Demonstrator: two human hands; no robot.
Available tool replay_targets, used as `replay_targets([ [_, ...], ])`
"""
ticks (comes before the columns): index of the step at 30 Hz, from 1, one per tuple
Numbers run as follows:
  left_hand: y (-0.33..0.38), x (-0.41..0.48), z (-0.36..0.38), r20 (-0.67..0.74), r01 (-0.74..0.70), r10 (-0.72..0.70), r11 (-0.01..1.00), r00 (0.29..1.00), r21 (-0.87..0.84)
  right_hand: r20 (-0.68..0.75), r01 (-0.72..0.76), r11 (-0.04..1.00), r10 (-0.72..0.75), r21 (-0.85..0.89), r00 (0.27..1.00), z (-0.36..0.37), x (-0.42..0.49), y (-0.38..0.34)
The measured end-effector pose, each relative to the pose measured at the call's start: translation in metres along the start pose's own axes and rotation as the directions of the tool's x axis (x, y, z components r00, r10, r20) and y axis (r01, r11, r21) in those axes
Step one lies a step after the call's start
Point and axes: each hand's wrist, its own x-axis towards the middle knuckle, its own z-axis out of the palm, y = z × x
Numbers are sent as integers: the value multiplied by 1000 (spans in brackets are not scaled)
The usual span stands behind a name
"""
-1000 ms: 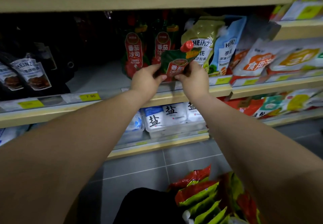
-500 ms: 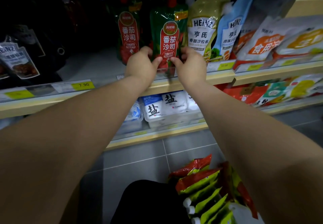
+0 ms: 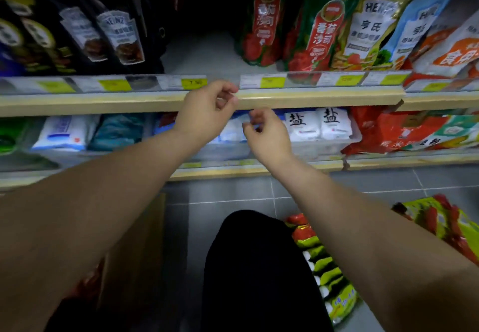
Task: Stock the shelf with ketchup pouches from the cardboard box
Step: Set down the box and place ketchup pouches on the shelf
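Red-and-green spare pouches (image 3: 324, 267) heaped low by the knee, handy for the next pick. Left hand (image 3: 204, 114) and right hand (image 3: 269, 137) empty, fingers loosely curled, just before the shelf edge (image 3: 311, 98). Beyond, ketchup pouches (image 3: 318, 33) upright, labels forward.

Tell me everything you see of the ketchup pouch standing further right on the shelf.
The right ketchup pouch is glossy plastic, green above and red below, with a red oval label bearing white Chinese characters and pictured tomatoes at its base. It stands slightly tilted on the shelf, behind the price rail. Its right edge meets a Heinz pouch; its top is out of frame. Neither the left hand nor the right hand touches it.
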Motion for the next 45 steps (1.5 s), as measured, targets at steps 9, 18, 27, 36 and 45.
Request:
replay_targets([
  [9, -132, -108, -99, 26, 373, -386, 905, 922, 206, 309, 42, 999, -33, -23, 951, 139, -70, -38],
  [18, -258, -193, -184, -33, 600, -622, 738, 782, 308, 553, 34, 999, -22, -11, 833, 270, -137, -81],
  [27, -352, -262, -195, 244, 701, -838, 543, 488, 462, 647, -272, 945, 321, -179, 691, 376, -199, -68],
  [36, -405, -290, -164, 448, 611, -817, 571, 362, 548, 567, -812, 512, 771, -280, 290, 427, -226, -33],
  [45, -417, -300, -151, 487, 794, -825, 489, 286, 362, 528, -909, 364, 823, -204, 211, 471, -217, -14],
])
